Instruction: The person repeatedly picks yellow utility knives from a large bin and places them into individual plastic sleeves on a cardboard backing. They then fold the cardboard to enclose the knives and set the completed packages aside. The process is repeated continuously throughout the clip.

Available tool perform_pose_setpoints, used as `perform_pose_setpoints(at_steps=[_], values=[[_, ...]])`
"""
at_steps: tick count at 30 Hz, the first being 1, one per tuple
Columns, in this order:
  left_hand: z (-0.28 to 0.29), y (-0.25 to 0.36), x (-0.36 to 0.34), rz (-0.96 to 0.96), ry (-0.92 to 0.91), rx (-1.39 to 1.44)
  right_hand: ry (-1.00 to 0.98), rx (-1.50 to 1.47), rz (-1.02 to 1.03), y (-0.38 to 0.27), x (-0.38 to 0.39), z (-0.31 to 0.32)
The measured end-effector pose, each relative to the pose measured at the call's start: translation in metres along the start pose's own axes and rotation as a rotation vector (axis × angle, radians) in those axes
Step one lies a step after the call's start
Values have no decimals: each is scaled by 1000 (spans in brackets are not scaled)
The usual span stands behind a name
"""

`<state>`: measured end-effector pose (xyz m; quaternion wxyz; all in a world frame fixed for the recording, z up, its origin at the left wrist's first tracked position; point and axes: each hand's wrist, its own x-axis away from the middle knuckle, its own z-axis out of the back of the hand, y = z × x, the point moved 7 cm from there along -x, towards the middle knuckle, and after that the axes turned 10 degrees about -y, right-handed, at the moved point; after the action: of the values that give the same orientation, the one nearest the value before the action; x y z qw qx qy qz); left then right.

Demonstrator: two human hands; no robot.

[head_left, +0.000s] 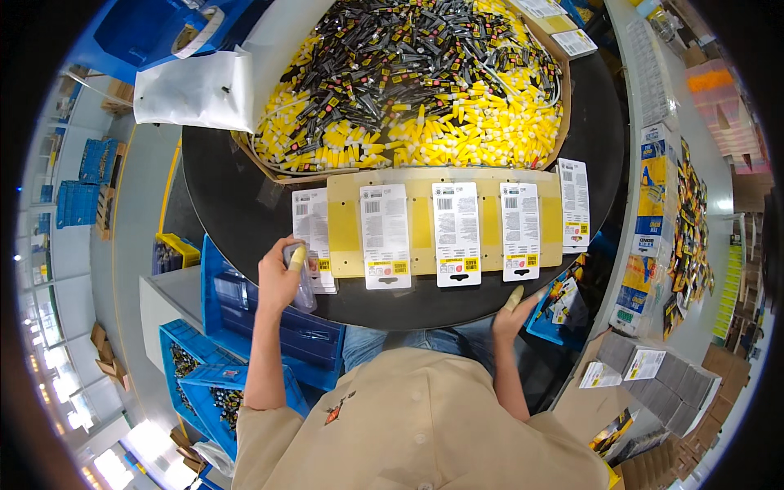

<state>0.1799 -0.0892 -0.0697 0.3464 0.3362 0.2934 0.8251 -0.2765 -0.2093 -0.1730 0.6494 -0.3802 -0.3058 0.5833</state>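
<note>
Left of centre in the frame, a left hand [278, 279] at the end of a nearly upright bare forearm, its fingers closed around a clear plastic shell [306, 292], with a pale yellow finger cover [297, 258] lying against the plastic. Right of centre and lower down, a right hand [506, 320] beside the rim of the black table [245, 216], forearm leaning slightly to the left, thumb tipped with a similar cover and pointing up, fingers stretched toward the upper right; thumb and fingers apart, with nothing visible between them. Near those fingers, a blue bin [539, 328] with cards inside. Smooth, glossy and see-through, the shell: a narrow form with rounded ends, long axis close to vertical in the frame, lower end tilted a little to the right. In view beside it, the leftmost white card [309, 224], partly overlapped by the shell; impossible to tell whether touching. Across the middle of the frame, a flat cream-and-yellow board [416, 237] dotted with small holes, and on it three stiff white cards [456, 233], long axes roughly up and down, hanging slots toward the lower edge. Above, a cardboard tray [282, 177] heaped with small black and yellow tubes [445, 126], slim, tapered, and pointing every way.
</note>
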Motion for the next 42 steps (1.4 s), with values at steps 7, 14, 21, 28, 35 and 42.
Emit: perform_pose_setpoints(at_steps=[7,14,21,28,35,42], values=[[30,30,2,-207,163,321,-494,288,657,-136,-47,1],[0,64,0,-113,108,577,-643,1,956,-190,-1,-66],[-31,158,9,-325,-260,795,-726,-52,1133,-217,-24,-102],[-165,239,-8,-527,-570,315,468,-678,241,-83,-248,90],[-254,254,-43,-470,-483,-154,225,-153,377,-110,-368,12],[-253,242,-50,-281,-404,-249,69,958,621,-160,-426,-128]])
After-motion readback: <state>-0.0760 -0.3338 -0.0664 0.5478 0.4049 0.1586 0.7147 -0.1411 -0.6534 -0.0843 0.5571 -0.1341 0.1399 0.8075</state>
